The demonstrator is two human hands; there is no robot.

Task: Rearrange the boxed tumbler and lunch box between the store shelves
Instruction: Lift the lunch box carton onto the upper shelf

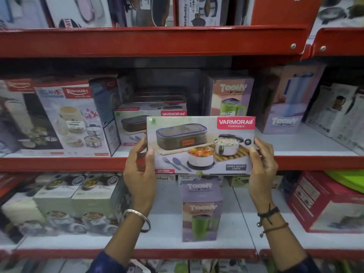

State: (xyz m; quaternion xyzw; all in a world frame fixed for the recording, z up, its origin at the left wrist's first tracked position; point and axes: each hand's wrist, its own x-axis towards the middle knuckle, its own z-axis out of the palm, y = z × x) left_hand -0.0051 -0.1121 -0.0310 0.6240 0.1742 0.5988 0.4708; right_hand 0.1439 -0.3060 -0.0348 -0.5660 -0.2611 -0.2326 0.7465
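Observation:
I hold a flat Varmora lunch box carton (201,144) upright in front of the middle shelf edge, printed side facing me. My left hand (140,170) grips its left end and my right hand (263,166) grips its right end. A purple boxed tumbler (201,211) marked Toony, with a green mug pictured, stands alone on the lower shelf below the carton. Another Toony tumbler box (231,95) stands on the middle shelf behind the carton. A stack of matching Varmora cartons (134,123) sits just left of it.
Red shelf rails (78,164) run across above and below. A large Rishabh box (72,119) fills the middle shelf's left; a tall purple Toony box (285,107) stands right. The lower shelf holds container boxes (65,203) left and a red box (325,205) right.

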